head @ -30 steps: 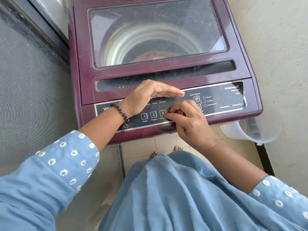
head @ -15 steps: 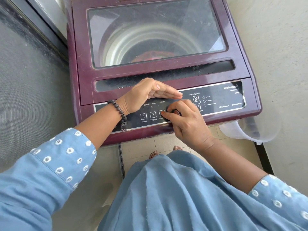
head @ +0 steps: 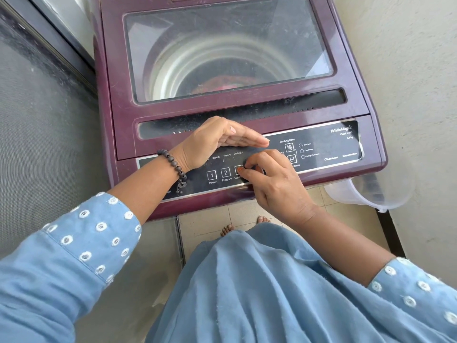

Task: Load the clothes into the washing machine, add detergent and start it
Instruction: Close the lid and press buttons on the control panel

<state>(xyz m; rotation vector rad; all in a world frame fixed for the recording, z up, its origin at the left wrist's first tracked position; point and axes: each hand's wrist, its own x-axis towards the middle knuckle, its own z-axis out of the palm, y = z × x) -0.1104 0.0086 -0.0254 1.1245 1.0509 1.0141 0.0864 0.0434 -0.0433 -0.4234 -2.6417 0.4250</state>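
The maroon top-loading washing machine (head: 237, 112) fills the upper centre of the frame, its clear glass lid (head: 227, 53) down. Through the glass, pink and red clothes (head: 220, 86) lie at the bottom of the steel drum, so loading looks finished; whether detergent has gone in cannot be told from here. Along the machine's lower edge runs the black control panel (head: 329, 147), with numbered square buttons for Power, Program and Start.

The step in hand appears to be starting the wash. The left hand (head: 212, 142), at mid-frame, is held flat with straight fingers above the panel, cupped like a shade and grasping nothing. Just below and right of it, the right hand (head: 274, 184) has its fingers curled, holding nothing, with its thumb tip touching the third square button (head: 238, 170), the one marked Start.

The next move likely calls for a firm press on that button, then a check that an indicator lights.

At right centre, a translucent plastic jug (head: 371, 194) sits beside the machine's corner.
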